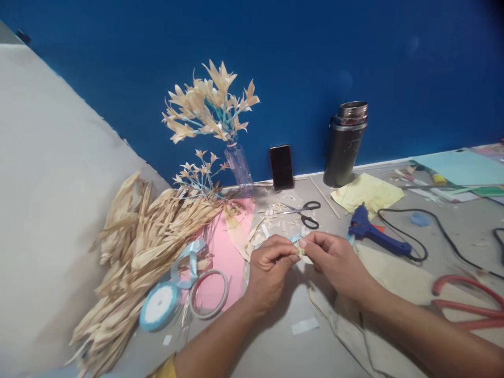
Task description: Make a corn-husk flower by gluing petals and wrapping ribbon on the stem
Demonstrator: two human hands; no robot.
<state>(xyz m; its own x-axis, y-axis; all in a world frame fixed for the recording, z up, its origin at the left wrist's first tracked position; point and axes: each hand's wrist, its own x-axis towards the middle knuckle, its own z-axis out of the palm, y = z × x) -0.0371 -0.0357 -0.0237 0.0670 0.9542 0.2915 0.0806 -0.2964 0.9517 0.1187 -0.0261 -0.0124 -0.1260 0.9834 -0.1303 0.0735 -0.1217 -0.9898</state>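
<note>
My left hand (271,268) and my right hand (328,257) meet over the middle of the table, both closed in a pinch. Between their fingertips is a small pale piece of corn husk (301,253), mostly covered by the fingers. A bit of light blue ribbon (294,239) shows just behind the fingertips. Beyond the hands lie black-handled scissors (305,211) among husk scraps. To the right of my right hand rests a blue glue gun (372,231) on its side.
Dried corn husks (149,247) are heaped at left, near a light blue ribbon spool (160,306) and a tape roll (208,294) on pink paper (236,273). Husk flowers (208,107) stand in a clear bottle (239,168). A phone (281,167), a flask (344,149) and red-handled scissors (468,304) are around.
</note>
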